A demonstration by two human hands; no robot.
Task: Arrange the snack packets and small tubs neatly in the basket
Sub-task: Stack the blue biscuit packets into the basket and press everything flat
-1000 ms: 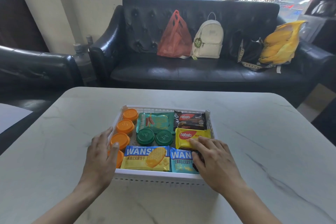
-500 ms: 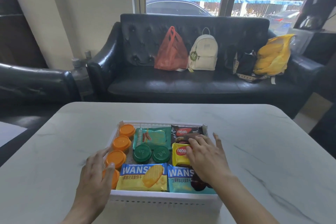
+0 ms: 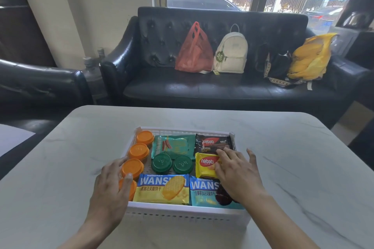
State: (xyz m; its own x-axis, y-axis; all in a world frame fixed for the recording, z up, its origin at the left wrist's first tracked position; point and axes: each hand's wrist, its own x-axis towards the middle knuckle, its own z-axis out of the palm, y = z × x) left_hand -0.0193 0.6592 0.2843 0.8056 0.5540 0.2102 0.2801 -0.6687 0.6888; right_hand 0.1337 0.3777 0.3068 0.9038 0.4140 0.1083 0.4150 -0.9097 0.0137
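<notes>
Basket sits on the table, filled with snack packets and tubs. Left hand rests flat on the basket's left edge, fingers relaxed, beside the orange tubs. Right hand, fingers spread, presses on the yellow packet.

A white basket on the bench holds packets and tubs; the left hand rests at its left wall, the right hand on the yellow Nabati packet.
</notes>
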